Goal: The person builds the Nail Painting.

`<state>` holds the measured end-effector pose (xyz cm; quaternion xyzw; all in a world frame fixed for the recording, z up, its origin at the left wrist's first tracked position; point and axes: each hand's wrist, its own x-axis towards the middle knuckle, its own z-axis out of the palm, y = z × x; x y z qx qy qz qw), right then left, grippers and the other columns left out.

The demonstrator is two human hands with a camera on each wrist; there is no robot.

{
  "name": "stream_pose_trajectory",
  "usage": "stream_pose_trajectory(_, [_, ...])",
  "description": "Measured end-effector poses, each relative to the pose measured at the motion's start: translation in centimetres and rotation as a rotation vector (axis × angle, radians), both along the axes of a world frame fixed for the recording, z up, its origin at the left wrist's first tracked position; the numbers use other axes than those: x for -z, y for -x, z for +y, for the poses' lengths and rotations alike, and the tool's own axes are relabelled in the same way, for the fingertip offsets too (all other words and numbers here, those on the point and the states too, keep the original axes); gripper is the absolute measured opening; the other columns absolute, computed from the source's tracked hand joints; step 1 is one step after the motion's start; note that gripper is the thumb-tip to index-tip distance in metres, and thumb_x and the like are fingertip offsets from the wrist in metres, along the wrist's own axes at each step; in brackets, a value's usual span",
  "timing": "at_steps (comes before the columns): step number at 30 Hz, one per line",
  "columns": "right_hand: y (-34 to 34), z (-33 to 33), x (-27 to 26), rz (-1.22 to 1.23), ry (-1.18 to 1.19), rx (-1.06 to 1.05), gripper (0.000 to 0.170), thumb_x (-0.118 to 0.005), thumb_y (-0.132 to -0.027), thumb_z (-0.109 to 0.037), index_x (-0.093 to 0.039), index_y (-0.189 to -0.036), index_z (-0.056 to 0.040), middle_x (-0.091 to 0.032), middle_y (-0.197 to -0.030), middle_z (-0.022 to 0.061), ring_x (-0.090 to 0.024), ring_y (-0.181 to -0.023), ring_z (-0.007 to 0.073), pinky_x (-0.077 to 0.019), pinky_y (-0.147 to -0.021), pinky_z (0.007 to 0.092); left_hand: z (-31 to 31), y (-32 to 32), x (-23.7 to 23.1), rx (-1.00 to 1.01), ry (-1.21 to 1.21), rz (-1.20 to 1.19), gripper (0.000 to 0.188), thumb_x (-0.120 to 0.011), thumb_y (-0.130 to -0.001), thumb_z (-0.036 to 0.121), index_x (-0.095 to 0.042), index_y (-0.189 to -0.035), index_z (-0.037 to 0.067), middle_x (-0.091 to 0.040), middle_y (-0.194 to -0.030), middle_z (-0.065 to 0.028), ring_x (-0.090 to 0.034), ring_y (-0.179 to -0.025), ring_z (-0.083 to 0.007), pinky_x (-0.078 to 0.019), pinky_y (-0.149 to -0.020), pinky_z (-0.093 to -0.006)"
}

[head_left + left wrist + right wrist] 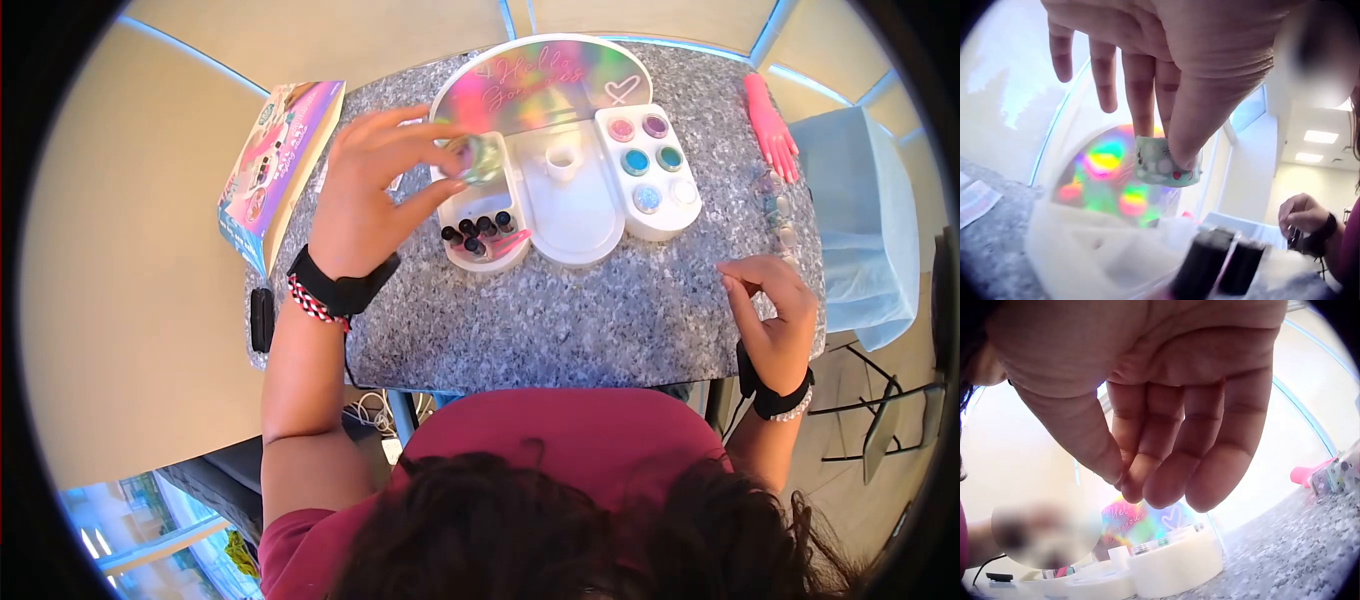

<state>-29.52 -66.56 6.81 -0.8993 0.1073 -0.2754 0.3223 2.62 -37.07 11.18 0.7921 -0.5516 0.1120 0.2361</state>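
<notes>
My left hand [375,185] is raised over the left compartment of a white nail-art stand [571,232]. Between thumb and fingertips it pinches a small round, pale green roll-like piece [1168,164] printed with cherries and other little figures. Below that hand, several black-capped nail polish bottles [472,232] and a pink stick-like tool [508,243] lie in the compartment. My right hand [778,305] hovers near the table's right side, fingers loosely bent and thumb tip close to the index finger, holding nothing. Several small patterned pieces [777,207] lie just beyond it.
Glitter pots [635,162] fill the stand's right section, and a shiny rainbow backboard [545,75] rises behind. A pink model hand [770,130] lies at the right edge. At the left stand a colourful box [280,160] and a black case [262,320] on the granite-patterned table [620,320].
</notes>
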Motion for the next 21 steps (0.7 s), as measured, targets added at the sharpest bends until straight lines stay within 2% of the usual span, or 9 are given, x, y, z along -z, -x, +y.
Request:
stream_pose_trajectory(2, [0.0,-0.1,0.0,-0.003,-0.002,0.01,0.014,-0.08,-0.096,0.006,-0.083,-0.109,-0.0005,-0.08,-0.099,0.011,-0.072,-0.079,0.0187,-0.0566,-0.071,0.0307,0.8,-1.2,1.4,0.01,-0.027,0.024,0.018,-0.092,-0.088,0.017,-0.083,-0.103,0.017,-0.081,-0.138,-0.0013,-0.064,-0.144,-0.0332,-0.0437,-0.122,-0.0529])
stream_pose_trajectory(4, [0.0,-0.3,0.0,-0.016,0.001,0.006,0.014,-0.08,-0.096,0.006,-0.083,-0.109,-0.0009,-0.08,-0.098,0.0108,-0.072,-0.079,0.0188,-0.0567,-0.072,0.0309,1.2,-1.5,2.5,0.013,-0.121,-0.1,0.017,-0.091,-0.087,0.017,-0.082,-0.101,0.018,-0.077,-0.144,-0.0005,-0.063,-0.144,-0.0333,-0.0455,-0.12,-0.0511])
stream_pose_trajectory(7, [0.1,-0.3,0.1,-0.005,-0.014,0.005,0.014,-0.081,-0.096,0.005,-0.083,-0.109,-0.0016,-0.079,-0.097,0.0108,-0.072,-0.078,0.0196,-0.0569,-0.072,0.0312,1.3,-0.9,3.4,0.041,-0.185,-0.123,0.018,-0.091,-0.083,0.013,-0.082,-0.099,0.017,-0.073,-0.151,-0.002,-0.061,-0.145,-0.0351,-0.0468,-0.121,-0.0508])
stream_pose_trajectory(12, [0.4,-0.5,0.0,0.009,-0.021,0.015,0.014,-0.082,-0.096,0.004,-0.083,-0.109,-0.0019,-0.079,-0.095,0.0107,-0.072,-0.078,0.0206,-0.0573,-0.072,0.0322,1.0,-0.7,3.3,0.059,-0.207,-0.147,0.013,-0.09,-0.086,0.018,-0.082,-0.097,0.019,-0.072,-0.152,0.0019,-0.06,-0.145,-0.0305,-0.0448,-0.122,-0.0483])
stream_pose_trajectory(15, [0.5,-0.9,-0.2,0.015,-0.016,0.018,0.014,-0.082,-0.096,0.002,-0.083,-0.11,-0.0022,-0.079,-0.095,0.0104,-0.072,-0.08,0.021,-0.0576,-0.072,0.033,1.1,-0.8,2.7,0.051,-0.25,-0.095,0.017,-0.09,-0.086,0.016,-0.082,-0.101,0.018,-0.069,-0.157,-0.0005,-0.057,-0.149,-0.0327,-0.0437,-0.124,-0.0488])
stream_pose_trajectory(18, [1.2,-1.9,-1.0,0.028,0.01,0.057,0.016,-0.083,-0.096,0.001,-0.083,-0.112,-0.0031,-0.078,-0.096,0.0106,-0.072,-0.081,0.0215,-0.0578,-0.072,0.0333,0.7,-1.2,2.7,0.071,-0.312,-0.013,0.025,-0.086,-0.085,0.005,-0.08,-0.108,0.014,-0.062,-0.165,-0.0122,-0.052,-0.154,-0.0405,-0.0412,-0.126,-0.0529])
stream_pose_trajectory(19, [1.7,-2.5,-1.2,0.026,0.01,0.064,0.018,-0.084,-0.096,0.0,-0.083,-0.114,-0.0037,-0.078,-0.096,0.0109,-0.073,-0.081,0.0218,-0.0578,-0.072,0.0334,0.7,-1.6,3.0,0.078,-0.286,-0.004,0.025,-0.089,-0.085,0.009,-0.08,-0.107,0.017,-0.063,-0.165,-0.0084,-0.055,-0.152,-0.0405,-0.0422,-0.126,-0.0525])
stream_pose_trajectory(21, [2.5,-4.1,-1.6,0.043,0.023,0.183,0.02,-0.085,-0.095,-0.004,-0.083,-0.115,-0.0044,-0.079,-0.1,0.0114,-0.074,-0.086,0.025,-0.0589,-0.076,0.0358,0.6,-1.0,2.4,0.051,-0.207,0.029,0.028,-0.085,-0.084,-0.001,-0.079,-0.109,0.01,-0.067,-0.16,-0.012,-0.059,-0.147,-0.0412,-0.0462,-0.123,-0.0522])
